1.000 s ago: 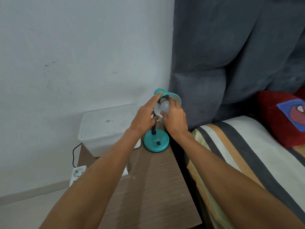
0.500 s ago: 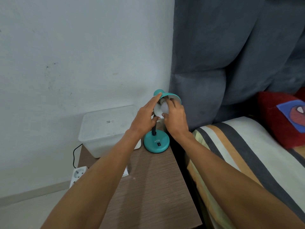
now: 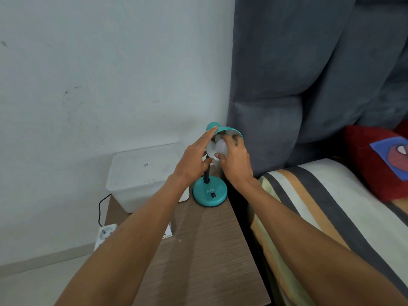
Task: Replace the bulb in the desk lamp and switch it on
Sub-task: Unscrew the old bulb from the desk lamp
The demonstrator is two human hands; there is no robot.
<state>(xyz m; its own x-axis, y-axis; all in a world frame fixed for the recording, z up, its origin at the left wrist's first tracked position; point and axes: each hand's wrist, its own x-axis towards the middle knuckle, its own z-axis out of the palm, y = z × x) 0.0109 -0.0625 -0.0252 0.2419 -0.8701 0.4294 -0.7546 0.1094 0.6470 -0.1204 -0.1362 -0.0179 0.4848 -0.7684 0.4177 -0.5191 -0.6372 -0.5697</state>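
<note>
The bulb (image 3: 221, 145) sits in the mouth of the teal lamp's shade (image 3: 229, 131), at the far right corner of the table (image 3: 205, 244), beside the bed (image 3: 320, 195). It looks light, smooth and probably fragile, so I'd take it round its widest part with fingertips and turn gently, not squeeze. The right hand (image 3: 236, 161) is curled around the bulb, thumb under it and fingers over the top. The left hand (image 3: 194, 160) is laid flat against the shade's left side, fingers extended, bracing it. Both forearms reach straight in from the near edge. The switch on the base (image 3: 209, 193) is untouched; a box (image 3: 141, 173) stands to the left.
</note>
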